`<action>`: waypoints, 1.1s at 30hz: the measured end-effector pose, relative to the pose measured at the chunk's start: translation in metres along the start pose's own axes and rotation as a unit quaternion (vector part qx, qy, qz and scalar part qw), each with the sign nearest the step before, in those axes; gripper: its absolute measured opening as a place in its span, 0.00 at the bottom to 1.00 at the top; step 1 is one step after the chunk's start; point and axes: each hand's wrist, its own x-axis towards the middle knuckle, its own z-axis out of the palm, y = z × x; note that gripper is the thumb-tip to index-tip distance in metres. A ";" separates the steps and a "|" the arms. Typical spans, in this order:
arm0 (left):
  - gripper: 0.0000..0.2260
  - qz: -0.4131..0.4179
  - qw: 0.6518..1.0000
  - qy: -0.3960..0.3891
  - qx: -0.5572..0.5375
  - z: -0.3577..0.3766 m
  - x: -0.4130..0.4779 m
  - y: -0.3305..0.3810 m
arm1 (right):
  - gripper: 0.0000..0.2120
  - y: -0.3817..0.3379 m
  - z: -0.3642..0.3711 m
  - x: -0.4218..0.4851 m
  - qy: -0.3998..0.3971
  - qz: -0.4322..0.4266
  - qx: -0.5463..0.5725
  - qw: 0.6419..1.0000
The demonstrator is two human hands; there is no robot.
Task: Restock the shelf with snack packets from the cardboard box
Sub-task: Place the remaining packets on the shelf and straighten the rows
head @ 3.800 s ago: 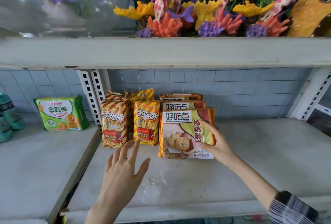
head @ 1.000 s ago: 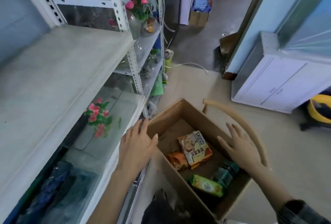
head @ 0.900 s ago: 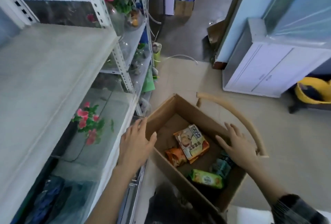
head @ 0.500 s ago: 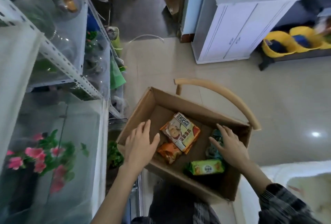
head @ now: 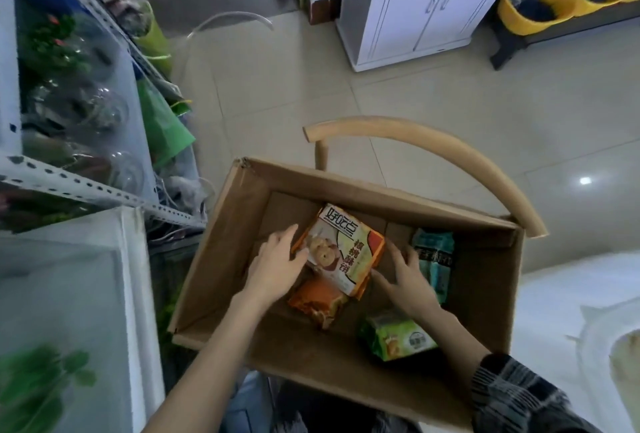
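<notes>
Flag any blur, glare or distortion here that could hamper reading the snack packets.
Head view: wide-angle warp skews the white cabinet and shelf rail; a glare spot sits on the floor tiles; the right hand and green packet are motion-smeared; the cookie packet print is legible.
</notes>
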 end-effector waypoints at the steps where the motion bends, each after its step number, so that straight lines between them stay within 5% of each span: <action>1: 0.25 -0.003 1.000 -0.015 -0.006 0.006 0.013 -0.002 | 0.35 -0.001 0.006 0.010 -0.004 0.003 0.010 1.000; 14: 0.32 -0.024 0.985 -0.172 -0.025 0.070 0.094 -0.038 | 0.49 0.011 0.063 0.091 -0.058 0.064 0.287 0.954; 20: 0.34 0.023 0.987 -0.156 -0.031 0.080 0.101 -0.034 | 0.53 0.005 0.067 0.103 -0.041 0.065 0.301 0.951; 33: 0.19 -0.021 0.949 -0.093 -0.299 0.061 0.058 -0.029 | 0.46 -0.012 0.038 0.076 -0.066 0.008 0.334 0.940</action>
